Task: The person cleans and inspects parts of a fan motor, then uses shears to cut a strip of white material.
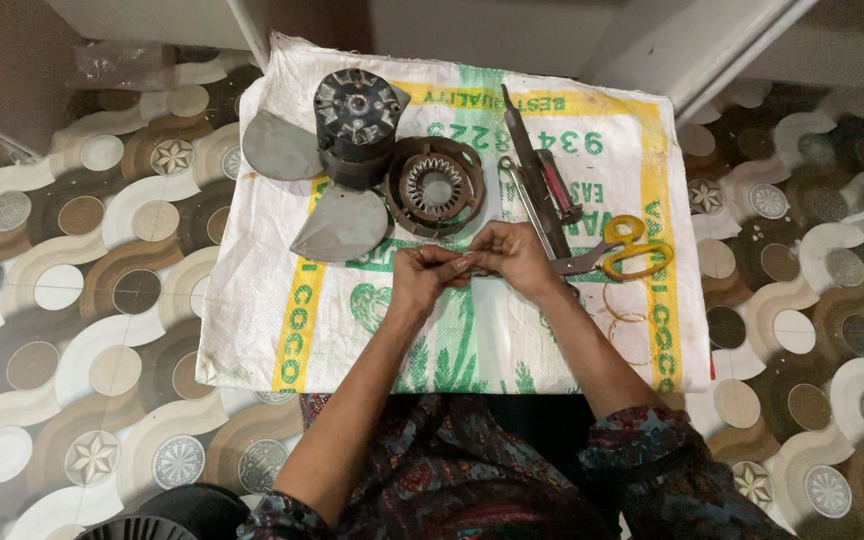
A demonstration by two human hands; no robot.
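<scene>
My left hand [422,275] and my right hand [510,256] meet over the middle of a white woven sack [282,300] spread on the floor. Their fingertips pinch something small and thin between them; it is too small to name. Just beyond the hands lies a round motor stator [435,186] with copper windings. Left of it stands a dark fan motor [355,122] with grey blades [280,148]. Yellow-handled scissors [624,248] lie right of my right hand.
A long metal file and a red-handled tool [542,185] lie on the sack near the scissors. Thin wire loops [624,310] rest at the sack's right side. A patterned floor [82,290] surrounds the sack. A dark round fan part [167,515] sits at bottom left.
</scene>
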